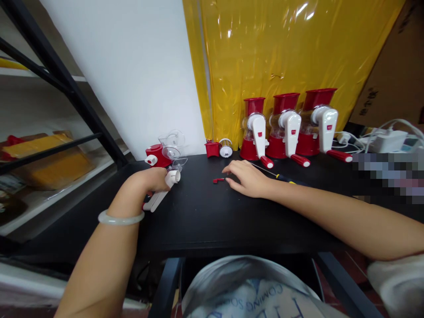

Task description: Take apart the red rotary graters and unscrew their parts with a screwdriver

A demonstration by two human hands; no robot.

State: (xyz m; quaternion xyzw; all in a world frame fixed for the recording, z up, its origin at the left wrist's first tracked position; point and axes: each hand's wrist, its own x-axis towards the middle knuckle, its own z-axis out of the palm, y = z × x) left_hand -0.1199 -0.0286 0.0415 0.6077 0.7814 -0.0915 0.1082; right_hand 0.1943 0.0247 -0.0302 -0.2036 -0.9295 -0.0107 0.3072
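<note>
On the left of the black table, my left hand (pixel 155 180) is closed around a white crank handle (pixel 159 201), its round hub end sticking out past my fingers. Just behind it are a red grater base (pixel 160 154) and a clear plastic housing (pixel 172 143). My right hand (pixel 247 178) rests low over the middle of the table, thumb and fingers apart and nothing between them. A small red plastic piece (pixel 217 180) lies just left of its fingertips. Farther back, a red hopper (pixel 212 149) stands beside a metal grating drum (pixel 226 148).
Three assembled red and white rotary graters (pixel 286 128) stand along the back right. A screwdriver (pixel 283 178) lies behind my right forearm. White cables and a power adapter (pixel 387 140) are at the far right. Black-framed shelving (pixel 71 92) borders the left side.
</note>
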